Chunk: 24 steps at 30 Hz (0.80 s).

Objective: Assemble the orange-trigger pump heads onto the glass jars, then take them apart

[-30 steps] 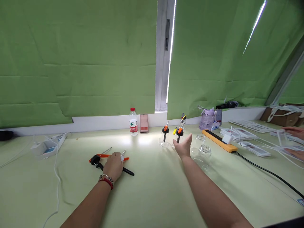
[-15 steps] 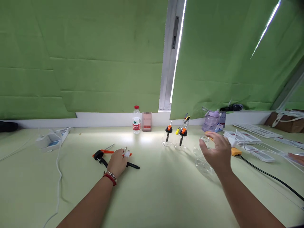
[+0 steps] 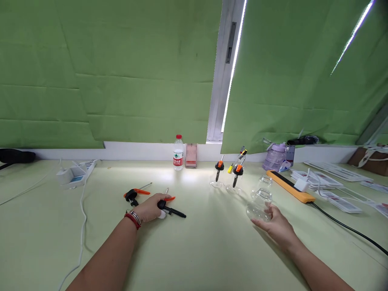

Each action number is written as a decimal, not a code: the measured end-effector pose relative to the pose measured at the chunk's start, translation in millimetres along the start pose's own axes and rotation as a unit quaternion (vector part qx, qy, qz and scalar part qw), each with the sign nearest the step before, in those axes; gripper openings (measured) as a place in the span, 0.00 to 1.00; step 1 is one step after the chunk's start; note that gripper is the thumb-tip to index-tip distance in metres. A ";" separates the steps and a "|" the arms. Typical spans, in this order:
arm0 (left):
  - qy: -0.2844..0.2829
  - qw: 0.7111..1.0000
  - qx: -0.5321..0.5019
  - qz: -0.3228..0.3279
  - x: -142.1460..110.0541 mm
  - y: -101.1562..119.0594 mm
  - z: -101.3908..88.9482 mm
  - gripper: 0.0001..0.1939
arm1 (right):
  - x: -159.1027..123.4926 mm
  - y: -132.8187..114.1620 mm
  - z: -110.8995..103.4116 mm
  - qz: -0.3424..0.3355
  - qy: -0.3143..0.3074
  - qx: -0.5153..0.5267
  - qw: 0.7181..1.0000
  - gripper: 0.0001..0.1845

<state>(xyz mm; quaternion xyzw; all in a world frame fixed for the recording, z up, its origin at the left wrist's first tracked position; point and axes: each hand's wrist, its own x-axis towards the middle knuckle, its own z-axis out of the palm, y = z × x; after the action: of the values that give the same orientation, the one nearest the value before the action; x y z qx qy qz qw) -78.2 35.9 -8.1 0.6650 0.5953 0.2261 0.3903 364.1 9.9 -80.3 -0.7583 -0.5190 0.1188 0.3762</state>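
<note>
My left hand is closed around a black-and-orange tool with a thin metal shaft; the fingers are partly hidden. Just left of it lies a similar black-and-orange tool. My right hand holds a clear glass jar low on its side, thumb and fingers on either side. Behind that jar stands another clear jar. Two further similar tools, a left one and a right one, stand shaft-up in clear jars. Near them a yellow-and-black piece sits in a clear container.
A water bottle and a pink box stand by the wall. To the right are an orange power strip, a purple jug and white panels. A white power strip with a cable lies left.
My right hand has come down from above the jars and closed on the nearer one, which now stands more upright. My left hand has turned and gripped the right-hand loose tool. The view has shifted slightly.
</note>
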 end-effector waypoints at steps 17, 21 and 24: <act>0.103 0.988 -0.101 0.057 22.5 -14.6 27.8 0.25 | -23.6 -122.6 92.1 -0.205 -0.181 0.206 0.939 0.38; 0.140 0.977 -0.154 0.047 26.8 -18.6 28.2 0.26 | -6.8 -144.7 116.5 -0.184 -0.162 0.247 0.937 0.40; 0.146 0.970 -0.189 0.042 27.7 -20.1 27.0 0.27 | 3.2 -143.5 121.7 -0.134 -0.172 0.291 0.932 0.43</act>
<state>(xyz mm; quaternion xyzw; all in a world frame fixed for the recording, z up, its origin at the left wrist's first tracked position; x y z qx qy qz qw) -64.6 55.7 -44.5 0.5632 0.5643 0.4449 0.4079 196.0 92.7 -63.9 -0.5068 -0.6151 0.3415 0.4981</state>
